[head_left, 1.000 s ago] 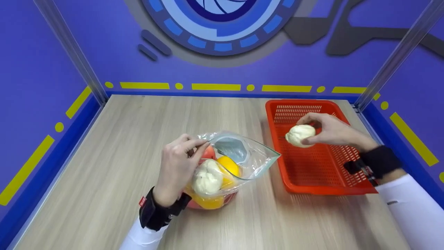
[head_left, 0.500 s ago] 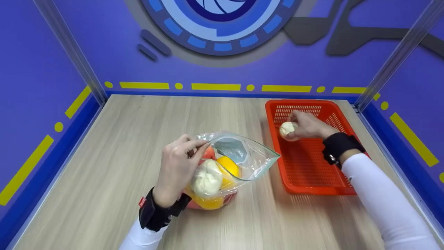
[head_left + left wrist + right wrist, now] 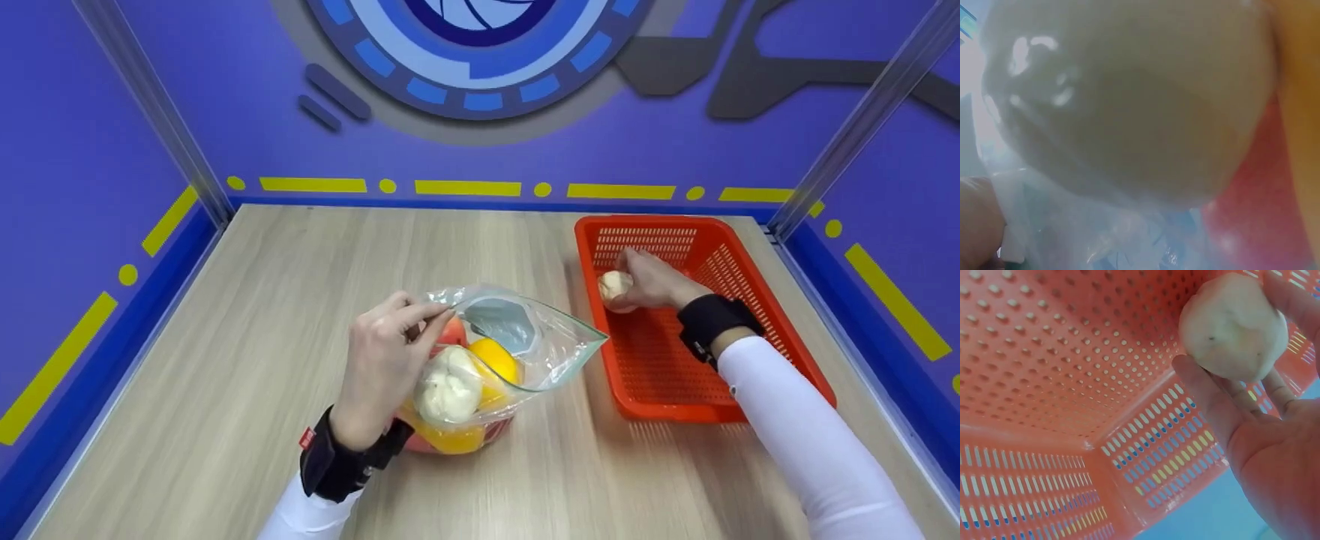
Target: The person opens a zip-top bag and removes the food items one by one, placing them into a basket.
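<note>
There are no words or numbers to read here. The small red tag (image 3: 308, 436) on the left wristband (image 3: 337, 461) is too tiny and blurry to make out. The purple back wall (image 3: 225, 90) has only yellow bars and dots and a round blue picture, no letters. The red basket (image 3: 757, 315) and the clear bag (image 3: 555, 341) have no labels.
</note>
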Available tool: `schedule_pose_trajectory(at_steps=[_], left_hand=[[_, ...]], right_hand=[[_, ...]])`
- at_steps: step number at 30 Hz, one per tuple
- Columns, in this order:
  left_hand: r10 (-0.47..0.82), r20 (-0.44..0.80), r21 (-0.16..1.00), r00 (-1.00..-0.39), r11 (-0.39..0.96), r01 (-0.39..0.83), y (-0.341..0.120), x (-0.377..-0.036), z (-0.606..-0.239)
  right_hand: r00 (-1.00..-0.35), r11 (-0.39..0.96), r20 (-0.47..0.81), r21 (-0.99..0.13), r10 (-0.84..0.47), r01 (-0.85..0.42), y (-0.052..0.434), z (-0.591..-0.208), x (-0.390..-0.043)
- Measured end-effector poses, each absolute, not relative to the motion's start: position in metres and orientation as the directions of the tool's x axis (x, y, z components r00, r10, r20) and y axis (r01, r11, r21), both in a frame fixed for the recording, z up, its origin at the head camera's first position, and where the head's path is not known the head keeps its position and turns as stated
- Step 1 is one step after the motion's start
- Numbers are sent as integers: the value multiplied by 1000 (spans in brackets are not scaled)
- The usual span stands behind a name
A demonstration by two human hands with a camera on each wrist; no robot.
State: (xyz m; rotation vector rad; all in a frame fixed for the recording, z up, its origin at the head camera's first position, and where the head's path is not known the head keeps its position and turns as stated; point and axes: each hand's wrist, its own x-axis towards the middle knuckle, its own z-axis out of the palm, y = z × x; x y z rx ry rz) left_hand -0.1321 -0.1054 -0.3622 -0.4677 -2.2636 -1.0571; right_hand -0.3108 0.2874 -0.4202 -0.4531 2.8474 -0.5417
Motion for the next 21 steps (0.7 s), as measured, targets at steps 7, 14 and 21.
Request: schedule_pose_trajectory(at_steps=[7, 14, 21], left_hand=[[63, 635, 577, -770, 624, 527, -106, -131, -363], [66, 646, 567, -761, 626, 536, -105, -132, -364], [65, 646, 562, -760, 634, 532, -105, -132, -362]], right_hand=[[-930, 872, -120, -405, -348, -274, 283, -411, -294], [-903, 823, 69, -387, -424, -416, 265, -377, -258], [-823, 762, 277, -315, -496, -565, 239, -336, -207]])
